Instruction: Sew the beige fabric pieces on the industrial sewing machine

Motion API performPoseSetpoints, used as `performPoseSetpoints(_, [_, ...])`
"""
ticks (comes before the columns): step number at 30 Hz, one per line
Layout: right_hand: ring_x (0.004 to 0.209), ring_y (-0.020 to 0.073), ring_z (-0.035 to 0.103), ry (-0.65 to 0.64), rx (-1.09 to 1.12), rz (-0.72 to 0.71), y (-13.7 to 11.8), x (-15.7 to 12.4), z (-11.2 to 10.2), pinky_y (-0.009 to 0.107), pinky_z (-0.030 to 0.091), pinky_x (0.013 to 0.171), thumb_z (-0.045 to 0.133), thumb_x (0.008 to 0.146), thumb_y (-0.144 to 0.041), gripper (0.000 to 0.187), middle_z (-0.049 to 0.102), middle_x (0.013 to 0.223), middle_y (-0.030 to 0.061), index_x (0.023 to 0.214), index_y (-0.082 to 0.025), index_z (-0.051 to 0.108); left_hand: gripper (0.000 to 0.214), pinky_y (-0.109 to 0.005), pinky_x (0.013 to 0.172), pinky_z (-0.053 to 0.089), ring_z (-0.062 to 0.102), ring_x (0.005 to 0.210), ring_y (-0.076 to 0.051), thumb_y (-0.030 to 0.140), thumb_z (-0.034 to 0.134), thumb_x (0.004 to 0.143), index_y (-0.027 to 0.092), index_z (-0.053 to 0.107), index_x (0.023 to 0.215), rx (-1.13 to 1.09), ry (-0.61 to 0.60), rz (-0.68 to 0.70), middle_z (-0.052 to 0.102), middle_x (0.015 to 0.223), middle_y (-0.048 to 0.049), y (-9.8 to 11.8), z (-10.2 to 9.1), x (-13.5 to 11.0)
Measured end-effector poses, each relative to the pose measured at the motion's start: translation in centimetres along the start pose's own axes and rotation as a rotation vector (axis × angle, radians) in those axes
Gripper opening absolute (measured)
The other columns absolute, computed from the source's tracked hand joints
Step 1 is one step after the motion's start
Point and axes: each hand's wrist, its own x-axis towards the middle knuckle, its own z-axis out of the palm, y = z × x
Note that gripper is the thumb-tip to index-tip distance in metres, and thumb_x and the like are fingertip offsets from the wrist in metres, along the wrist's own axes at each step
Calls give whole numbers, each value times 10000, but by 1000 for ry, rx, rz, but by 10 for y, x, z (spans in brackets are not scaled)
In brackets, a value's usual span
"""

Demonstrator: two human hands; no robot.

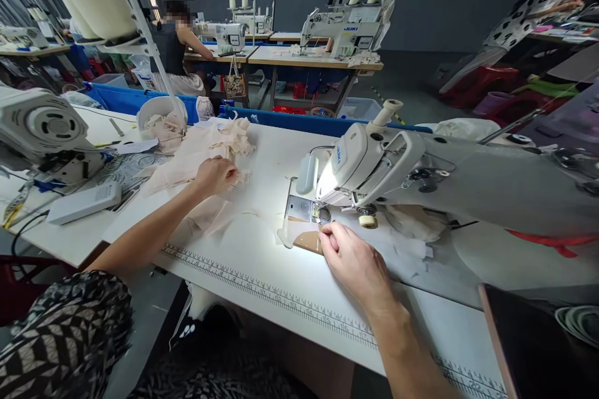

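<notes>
My left hand (216, 176) is closed over a loose pile of cream fabric pieces (187, 165), its fingertips curled at a ruffled edge of the cloth. Just in front of the sewing machine's (355, 165) needle area, my right hand (355, 255) has thumb and fingers pinched together; what they hold, if anything, is too small to make out. Those fingertips are beside a brown piece (309, 240) on the machine bed, below the shiny needle plate (301, 207). The machine's lamp lights this spot. Another cream fabric piece (213, 215) lies flat below my left wrist.
A printed ruler (262, 290) runs along the table's front edge. On the left are a white box-shaped device (84, 202), a second machine (44, 131) and a fabric-filled bin (161, 115). A dark tablet-like panel (528, 343) is at right. Beyond, a person (180, 50) sits sewing.
</notes>
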Motion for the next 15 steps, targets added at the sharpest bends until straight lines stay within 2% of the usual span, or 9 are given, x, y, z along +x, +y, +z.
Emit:
performPoseSetpoints(6, [496, 207, 547, -32, 42, 36, -2, -1, -2, 354, 406, 504, 483, 965, -355, 193, 644, 647, 17, 821, -294, 595, 274, -330, 863, 529, 679, 1097, -276, 194, 518, 884, 218, 782, 954, -70, 26, 19, 806, 1079, -63, -2, 5, 2])
performPoseSetpoints(11, [543, 203, 589, -17, 43, 23, 0, -1, -1, 341, 423, 513, 488, 961, -329, 205, 690, 697, 30, 807, -283, 616, 218, -309, 841, 529, 686, 1060, -262, 192, 510, 900, 207, 725, 863, -128, 69, -10, 796, 1028, -74, -2, 9, 4])
performPoseSetpoints(13, [586, 204, 625, 8, 53, 7, 2, -2, -4, 340, 449, 533, 479, 969, -327, 218, 721, 761, 45, 836, -274, 643, 179, -292, 828, 526, 692, 1026, -243, 203, 506, 907, 196, 683, 884, -241, 172, -58, 781, 1017, -87, -7, 6, 5])
performPoseSetpoints(15, [672, 215, 677, 44, 66, -8, 2, -4, -8, 346, 502, 589, 473, 979, -325, 234, 756, 868, 70, 895, -260, 681, 163, -268, 768, 516, 696, 936, -208, 219, 476, 933, 190, 635, 958, -396, 343, -124, 764, 991, -87, -15, -3, 3])
